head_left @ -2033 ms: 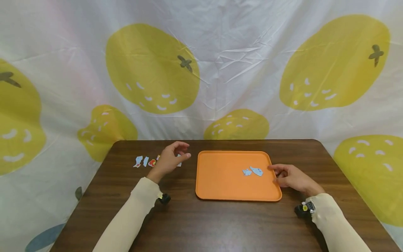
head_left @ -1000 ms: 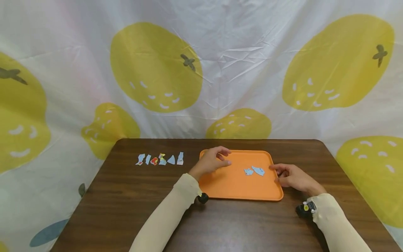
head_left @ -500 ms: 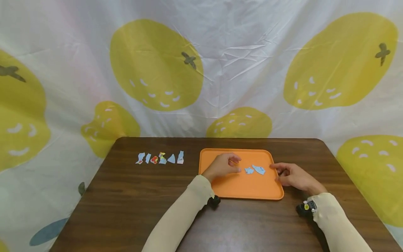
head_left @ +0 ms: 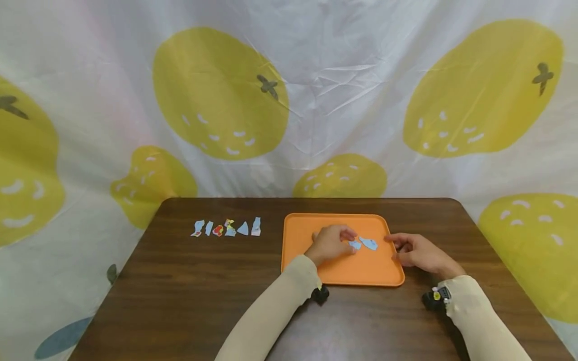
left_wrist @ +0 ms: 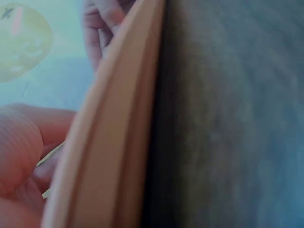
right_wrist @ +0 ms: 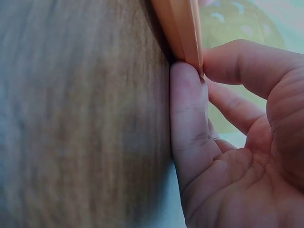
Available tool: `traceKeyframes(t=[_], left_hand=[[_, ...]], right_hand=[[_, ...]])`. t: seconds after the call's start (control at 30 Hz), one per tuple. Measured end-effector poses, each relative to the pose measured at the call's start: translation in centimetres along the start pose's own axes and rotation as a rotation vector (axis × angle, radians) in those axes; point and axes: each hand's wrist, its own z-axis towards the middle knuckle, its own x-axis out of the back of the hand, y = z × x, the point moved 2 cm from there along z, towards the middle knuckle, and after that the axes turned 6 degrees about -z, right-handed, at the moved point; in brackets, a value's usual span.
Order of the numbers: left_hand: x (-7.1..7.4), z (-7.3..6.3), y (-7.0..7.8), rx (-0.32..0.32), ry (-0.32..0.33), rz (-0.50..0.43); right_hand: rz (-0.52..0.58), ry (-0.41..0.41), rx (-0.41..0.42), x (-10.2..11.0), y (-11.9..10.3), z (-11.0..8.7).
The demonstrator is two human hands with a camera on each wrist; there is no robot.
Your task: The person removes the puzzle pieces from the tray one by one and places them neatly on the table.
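Observation:
An orange tray [head_left: 316,275] lies on the table with two light-blue, ragged paper scraps on it. My left hand [head_left: 328,243] is low over the tray, its thumb and fingers apart around the smaller scrap [head_left: 355,245], partly covering it. Just right of that lies the larger, pointed scrap [head_left: 369,243]. At the tray's right rim, my right hand [head_left: 420,253] holds the edge between thumb and fingers, as the right wrist view shows. In the left wrist view, the tray's side wall [left_wrist: 109,142] hides much of the left hand [left_wrist: 21,152].
Several paper scraps stand in a row on the table's back left, among them a red-and-yellow scrap [head_left: 218,230] and a tall pale scrap [head_left: 256,226]. The brown wooden table [head_left: 180,281] reaches back to a curtain [head_left: 307,100] printed with yellow fruit.
My left hand has moved right from the row of scraps, across the tray, to the smaller scrap. My right hand has stayed at the tray's right rim.

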Motion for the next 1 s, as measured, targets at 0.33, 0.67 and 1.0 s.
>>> traceKeyframes(t=[0.33, 0.67, 1.0], left_hand=[[-0.3, 0.0, 0.3, 0.032, 0.076, 0.035], [0.6, -0.5, -0.4, -0.002, -0.020, -0.031], [1.8, -0.9, -0.6, -0.007, -0.077, -0.147]], right_hand=[[0.023, -0.013, 0.009, 0.0, -0.2, 0.3], [-0.016, -0.001, 0.002, 0.0, 0.0, 0.2], [0.018, -0.002, 0.009, 0.1, 0.0, -0.1]])
